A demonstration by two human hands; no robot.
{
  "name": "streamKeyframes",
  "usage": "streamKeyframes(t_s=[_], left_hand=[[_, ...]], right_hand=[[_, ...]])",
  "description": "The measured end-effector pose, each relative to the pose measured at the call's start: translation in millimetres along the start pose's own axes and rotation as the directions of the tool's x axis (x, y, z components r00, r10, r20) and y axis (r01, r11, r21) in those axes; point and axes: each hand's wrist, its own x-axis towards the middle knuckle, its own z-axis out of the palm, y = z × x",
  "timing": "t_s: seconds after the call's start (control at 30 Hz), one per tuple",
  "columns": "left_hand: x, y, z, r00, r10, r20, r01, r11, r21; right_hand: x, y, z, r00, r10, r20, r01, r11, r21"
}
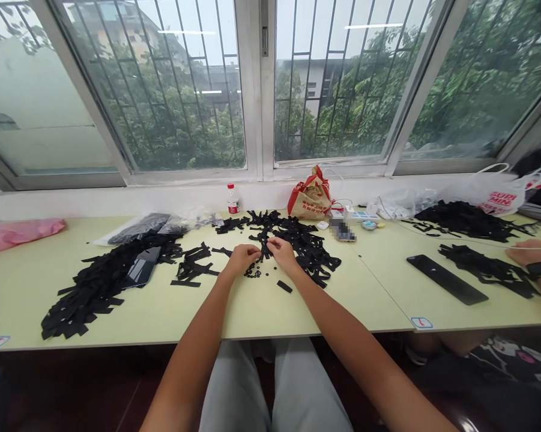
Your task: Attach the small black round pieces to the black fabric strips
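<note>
My left hand (244, 259) is closed in a pinch above several small black rings (252, 273) on the table; what sits between its fingertips is too small to make out. Close beside it, my right hand (281, 251) pinches the upper end of a black fabric strip (264, 247) that lies between the two hands. A heap of black strips (313, 249) spreads behind and right of my right hand. One short black strip (284, 286) lies alone near my right wrist. Left of my left hand is a smaller group of black strips (193, 264).
A long pile of black strips (90, 288), with a dark flat device (143, 268) on it, covers the left. Behind stand a bottle (233, 199) and a paper bag (310, 195). A phone (343, 231) lies right; another person's hand (534, 253) rests beyond a black slab (445, 279).
</note>
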Motion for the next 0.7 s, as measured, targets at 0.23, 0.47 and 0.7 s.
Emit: streamKeyframes(t_s=[0.23, 0.47, 0.7], left_hand=[[6, 3, -2.3, 0.97, -0.113, -0.213, 0.058, 0.966, -0.252], [10, 2, 0.3, 0.978, -0.079, -0.193, 0.025, 0.963, -0.268], [3, 0, -3.7, 0.984, -0.03, -0.175, 0.032, 0.999, 0.008]], right_hand=[[-3, -2, 1, 0.998, -0.03, 0.053, 0.033, 0.998, -0.061], [-14, -21, 3, 0.985, -0.12, 0.121, 0.138, 0.979, -0.149], [-11, -14, 1, 0.996, -0.043, 0.076, 0.052, 0.991, -0.125]])
